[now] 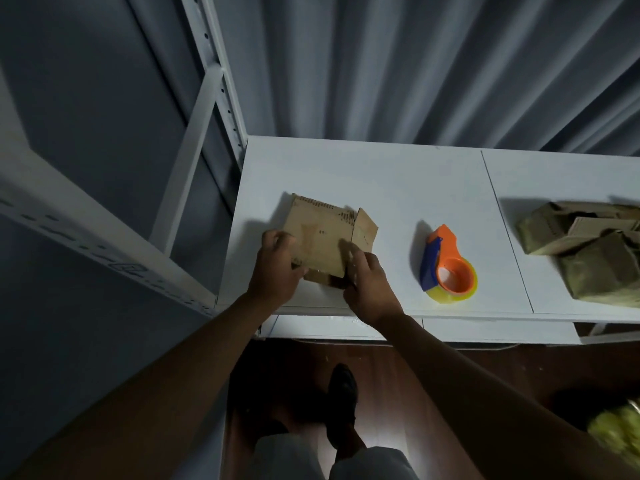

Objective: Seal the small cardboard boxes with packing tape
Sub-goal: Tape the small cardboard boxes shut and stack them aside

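Both the left hand [275,268] and right hand [369,287] grip the cardboard box [323,239] on the white table [398,188], covering its near edge, while more boxes [588,251] are cut off at right beside the tape dispenser [446,268].

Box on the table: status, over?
Left hand and right hand both grip the box, side flap open. Tape dispenser idle beside. Nothing blocking.
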